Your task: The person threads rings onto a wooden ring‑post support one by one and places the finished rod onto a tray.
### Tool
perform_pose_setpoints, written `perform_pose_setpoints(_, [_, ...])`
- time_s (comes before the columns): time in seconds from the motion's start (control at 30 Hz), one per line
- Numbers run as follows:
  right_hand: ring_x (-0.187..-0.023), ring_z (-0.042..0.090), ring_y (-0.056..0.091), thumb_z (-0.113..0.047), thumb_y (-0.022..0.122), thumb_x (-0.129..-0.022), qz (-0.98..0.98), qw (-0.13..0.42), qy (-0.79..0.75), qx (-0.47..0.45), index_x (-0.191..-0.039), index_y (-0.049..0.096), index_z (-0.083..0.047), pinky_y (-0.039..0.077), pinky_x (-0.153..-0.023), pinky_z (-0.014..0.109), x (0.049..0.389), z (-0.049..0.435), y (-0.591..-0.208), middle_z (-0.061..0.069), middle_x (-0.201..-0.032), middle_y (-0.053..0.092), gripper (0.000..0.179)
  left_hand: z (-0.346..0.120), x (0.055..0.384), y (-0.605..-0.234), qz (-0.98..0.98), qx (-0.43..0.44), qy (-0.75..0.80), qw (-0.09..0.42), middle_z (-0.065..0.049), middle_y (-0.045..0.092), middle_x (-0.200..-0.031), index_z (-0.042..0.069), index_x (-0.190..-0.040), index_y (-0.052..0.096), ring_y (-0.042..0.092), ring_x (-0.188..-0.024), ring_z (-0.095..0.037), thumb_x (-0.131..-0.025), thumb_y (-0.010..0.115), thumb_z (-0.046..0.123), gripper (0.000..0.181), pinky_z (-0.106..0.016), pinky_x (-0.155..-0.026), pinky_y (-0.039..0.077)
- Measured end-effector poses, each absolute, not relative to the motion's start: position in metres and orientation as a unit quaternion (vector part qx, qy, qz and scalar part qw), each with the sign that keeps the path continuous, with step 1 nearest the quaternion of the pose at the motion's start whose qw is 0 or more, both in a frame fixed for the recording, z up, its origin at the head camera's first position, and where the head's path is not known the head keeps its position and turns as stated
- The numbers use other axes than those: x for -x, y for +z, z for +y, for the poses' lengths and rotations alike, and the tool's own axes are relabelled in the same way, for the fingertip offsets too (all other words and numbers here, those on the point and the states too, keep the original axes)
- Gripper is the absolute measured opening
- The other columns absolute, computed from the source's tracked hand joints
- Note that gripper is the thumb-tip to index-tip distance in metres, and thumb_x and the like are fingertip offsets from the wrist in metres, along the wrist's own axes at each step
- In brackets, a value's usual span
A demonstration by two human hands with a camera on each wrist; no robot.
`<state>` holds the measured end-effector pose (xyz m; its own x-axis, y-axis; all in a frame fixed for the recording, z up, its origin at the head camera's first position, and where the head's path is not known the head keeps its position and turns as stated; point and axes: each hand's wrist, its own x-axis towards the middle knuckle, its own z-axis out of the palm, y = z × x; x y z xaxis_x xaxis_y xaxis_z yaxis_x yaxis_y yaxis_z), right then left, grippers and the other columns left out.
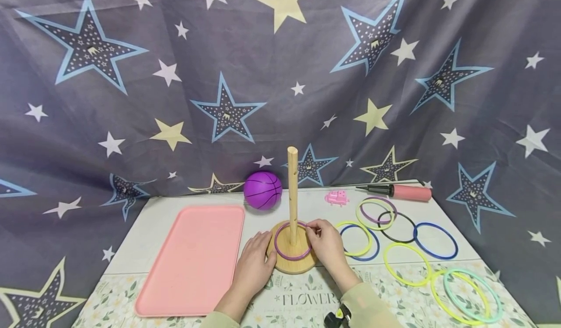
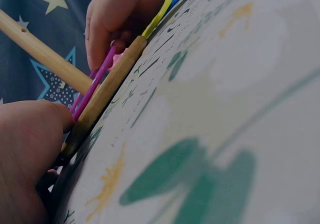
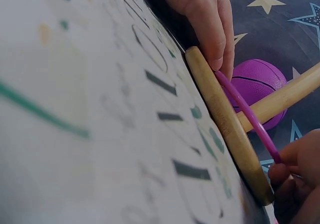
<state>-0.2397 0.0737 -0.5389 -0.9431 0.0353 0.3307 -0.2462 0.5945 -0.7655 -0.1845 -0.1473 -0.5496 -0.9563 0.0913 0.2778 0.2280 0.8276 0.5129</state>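
starry curtain (image 1: 263, 50), floral tabletop (image 1: 280, 311), right hand (image 1: 328, 245) pinching purple ring (image 1: 292, 259)

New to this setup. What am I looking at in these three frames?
No robot here: these are a person's two bare hands, with cameras worn on the body. The wide picture comes from the head, looking forward and down. The two tilted close-ups come from the left and right wrists.

The right hand pinches a purple ring, which sits around a wooden peg. The left hand rests at the edge of the peg's round base.

Also on the table: a pink tray on the left, a purple ball and small pink toy behind, and a hand pump and loose rings on the right.
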Motion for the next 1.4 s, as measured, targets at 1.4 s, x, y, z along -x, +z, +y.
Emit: perform_pose_setpoints(1.4, [-0.071, 0.011, 0.061, -0.015, 0.078, -0.104, -0.875, 0.184, 0.445, -0.045, -0.11, 0.083, -0.01, 0.052, -0.063, 0.028, 0.233, 0.115, -0.519, -0.001, -0.097, 0.073, 0.009, -0.149, 0.183, -0.55, -0.944, 0.094, -0.283, 0.138, -0.024, 0.06, -0.157, -0.007, -0.152, 0.06, 0.049, -0.152, -0.044, -0.103, 0.07, 0.016, 0.055, -0.059, -0.131, 0.032])
